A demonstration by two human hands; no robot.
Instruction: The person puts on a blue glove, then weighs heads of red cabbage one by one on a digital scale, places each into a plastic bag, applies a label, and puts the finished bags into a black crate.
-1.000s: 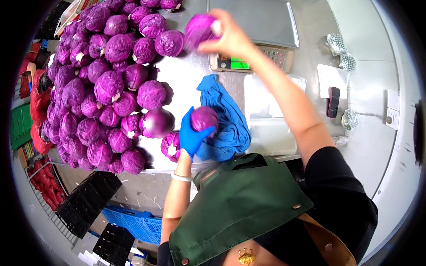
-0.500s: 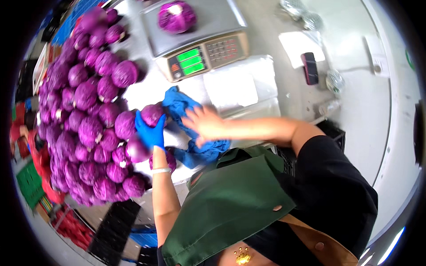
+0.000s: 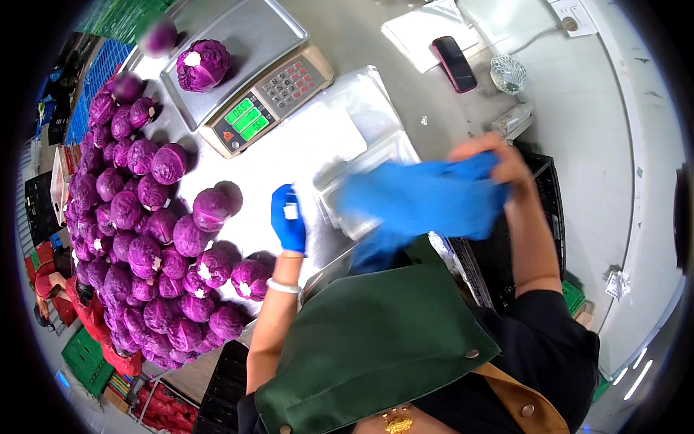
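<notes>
The right hand [image 3: 502,163] has its bare fingers clenched around a blue cloth [image 3: 441,199], blurred above the desk's near edge; the gloved left hand [image 3: 289,224] is over the desk [image 3: 242,159], a small white patch on it, and whether its fingers grip anything I cannot tell. Clear plastic sheets [image 3: 372,90] lie between the hands and the scale [image 3: 271,98], whose metal tray [image 3: 256,32] holds one purple cabbage [image 3: 204,65]. More cabbages [image 3: 144,253] crowd the desk's left side. At right stands a black crate [image 3: 551,210], its contents unclear.
</notes>
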